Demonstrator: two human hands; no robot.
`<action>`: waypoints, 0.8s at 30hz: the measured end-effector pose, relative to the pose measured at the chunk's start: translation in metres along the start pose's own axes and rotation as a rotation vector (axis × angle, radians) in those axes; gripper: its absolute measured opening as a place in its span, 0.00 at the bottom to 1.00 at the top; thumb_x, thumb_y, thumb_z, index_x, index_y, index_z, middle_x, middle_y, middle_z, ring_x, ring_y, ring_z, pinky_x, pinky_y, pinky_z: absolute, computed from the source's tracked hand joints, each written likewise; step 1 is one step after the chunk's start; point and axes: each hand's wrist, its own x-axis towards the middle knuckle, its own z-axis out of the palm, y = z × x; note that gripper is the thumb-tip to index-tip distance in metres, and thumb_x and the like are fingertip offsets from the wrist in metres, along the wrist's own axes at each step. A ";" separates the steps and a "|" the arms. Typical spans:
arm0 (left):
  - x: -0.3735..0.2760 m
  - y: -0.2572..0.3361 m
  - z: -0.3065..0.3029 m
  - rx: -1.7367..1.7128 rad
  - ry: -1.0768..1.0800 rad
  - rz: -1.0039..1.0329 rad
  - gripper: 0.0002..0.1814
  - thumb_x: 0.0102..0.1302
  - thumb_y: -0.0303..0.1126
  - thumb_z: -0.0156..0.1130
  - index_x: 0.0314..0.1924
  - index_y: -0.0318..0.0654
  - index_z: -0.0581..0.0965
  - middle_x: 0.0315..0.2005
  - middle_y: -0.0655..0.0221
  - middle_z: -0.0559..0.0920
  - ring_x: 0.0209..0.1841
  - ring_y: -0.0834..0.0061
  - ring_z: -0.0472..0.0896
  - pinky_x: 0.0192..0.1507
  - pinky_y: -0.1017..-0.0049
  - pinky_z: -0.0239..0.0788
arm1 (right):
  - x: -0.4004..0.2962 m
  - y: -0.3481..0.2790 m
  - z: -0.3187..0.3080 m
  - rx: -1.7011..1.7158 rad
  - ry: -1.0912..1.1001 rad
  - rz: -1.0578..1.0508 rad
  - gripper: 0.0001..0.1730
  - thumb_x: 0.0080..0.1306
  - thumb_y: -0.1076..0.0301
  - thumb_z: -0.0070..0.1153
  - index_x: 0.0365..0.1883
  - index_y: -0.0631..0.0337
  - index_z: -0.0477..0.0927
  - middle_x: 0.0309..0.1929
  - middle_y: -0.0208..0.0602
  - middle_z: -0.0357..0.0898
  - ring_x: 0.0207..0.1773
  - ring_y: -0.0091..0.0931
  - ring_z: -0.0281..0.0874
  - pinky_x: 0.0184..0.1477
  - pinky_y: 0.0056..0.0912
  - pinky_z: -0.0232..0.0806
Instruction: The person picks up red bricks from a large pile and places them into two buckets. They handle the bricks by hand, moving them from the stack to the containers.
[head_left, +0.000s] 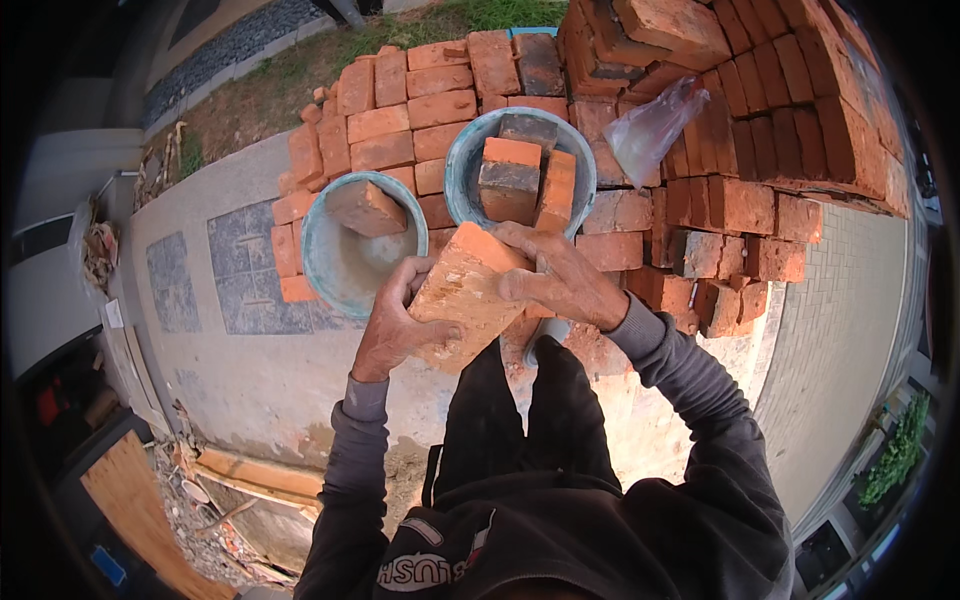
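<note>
A pale orange clay brick (469, 300) is held up in front of me between both hands. My left hand (397, 322) grips its left side, thumb across the near face. On the far right end, my right hand (559, 274) has its thumb on the face and fingers over the edge. Beyond the brick stands a round blue-green bucket (456, 176) with several bricks (510, 184) in it, some blackened. To its left, a second bucket (309, 255) has one brick (367, 208) leaning inside, above what looks like greyish water.
Loosely laid bricks (382, 146) surround the buckets' far side. A tall brick stack (780, 97) rises at the right, with a clear plastic bag (656, 131) beside it. Rubble (176, 510) and a wooden board (146, 517) lie at lower left. Paving (832, 300) runs along the right.
</note>
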 end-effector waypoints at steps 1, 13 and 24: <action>-0.011 -0.012 -0.004 -0.021 -0.004 -0.069 0.45 0.47 0.34 0.83 0.62 0.30 0.69 0.52 0.57 0.81 0.57 0.70 0.79 0.60 0.69 0.72 | -0.003 0.012 0.002 0.115 -0.080 0.016 0.33 0.59 0.56 0.64 0.56 0.73 0.77 0.47 0.55 0.82 0.52 0.43 0.80 0.55 0.40 0.68; -0.156 -0.168 -0.031 -0.021 0.363 -0.432 0.30 0.54 0.26 0.78 0.55 0.31 0.71 0.41 0.58 0.84 0.41 0.73 0.85 0.42 0.73 0.79 | 0.029 0.093 -0.069 -1.756 -0.535 -0.679 0.13 0.63 0.61 0.54 0.46 0.52 0.78 0.52 0.33 0.72 0.65 0.34 0.64 0.72 0.53 0.56; -0.239 -0.257 -0.032 0.201 0.522 -0.707 0.34 0.46 0.38 0.83 0.50 0.31 0.75 0.36 0.58 0.86 0.36 0.70 0.85 0.38 0.69 0.78 | 0.047 0.113 -0.083 -1.800 -0.523 -0.687 0.11 0.65 0.62 0.53 0.45 0.50 0.75 0.45 0.25 0.72 0.59 0.28 0.67 0.59 0.37 0.64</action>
